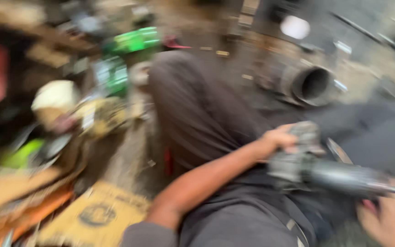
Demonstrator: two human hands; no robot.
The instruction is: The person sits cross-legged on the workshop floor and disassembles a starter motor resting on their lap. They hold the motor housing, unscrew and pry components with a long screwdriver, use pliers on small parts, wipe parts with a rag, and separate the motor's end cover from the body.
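Motion blur smears the whole frame. The cluttered heap of green, white and red objects (pixel 92 91) at left stays unidentifiable. The right hand (pixel 392 222) is cut off at the lower right corner, its grip on the grey metal power tool (pixel 325 169) unclear.

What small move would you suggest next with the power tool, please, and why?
Probably steady it first: the left hand grips the head of the grey power tool and the right hand its rear, over the lap. The picture is blurred, so it looks unsettled.

dusty floor (pixel 234 59) strewn with blurred workshop clutter (pixel 83 105)
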